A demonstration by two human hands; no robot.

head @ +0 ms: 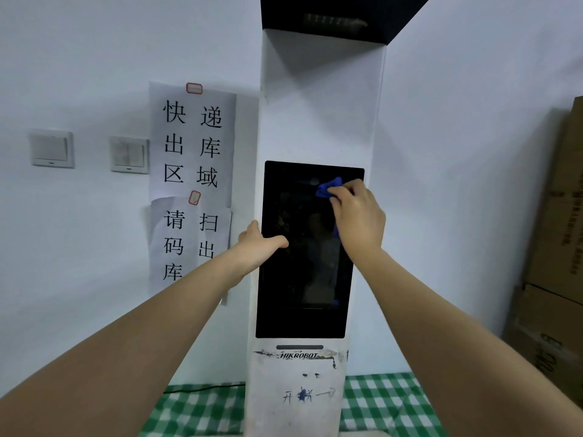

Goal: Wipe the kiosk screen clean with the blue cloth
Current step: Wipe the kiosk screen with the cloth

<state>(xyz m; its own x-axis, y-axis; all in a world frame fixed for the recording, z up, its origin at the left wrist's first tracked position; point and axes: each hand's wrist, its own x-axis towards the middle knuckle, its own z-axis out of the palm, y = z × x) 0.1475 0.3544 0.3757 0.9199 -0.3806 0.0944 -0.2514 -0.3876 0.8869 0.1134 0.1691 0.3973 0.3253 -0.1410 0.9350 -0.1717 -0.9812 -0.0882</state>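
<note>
**Cloth at the top corner, most of the glass below it**

The right hand [356, 212] clutches a small, crumpled blue cloth [328, 187] and presses it against the upper right corner of the tall, glossy black kiosk screen [299, 279]. Its fingers are curled round the bunched fabric; a thin strip of blue also shows below the palm, along the screen's right side. The left hand [262, 242] grips the left edge of the white kiosk column [321, 121] about halfway up the screen, the thumb lying across the dark glass and the other fingers wrapped out of sight round the side, apparently steadying the unit.

Judging by the cloth's position, the wiping is at an early or middle stage: only the top corner is under the cloth, and faint smudges show in the middle of the glass. The centre, the left side and the whole lower half look yet to be covered.

Beside the column, two paper notices with large black Chinese characters [192, 146] are taped to the pale wall, with two white light switches [129, 154] further left. The column stands on a green and white checked tablecloth [378, 402], and brown cardboard boxes [555, 247] are stacked at the right.

Reflections on the dark screen make it hard to tell which patches are dirt. The left fingers are hidden behind the column, the cloth is mostly covered by the right hand, and the column's base is cut off by the frame.
</note>
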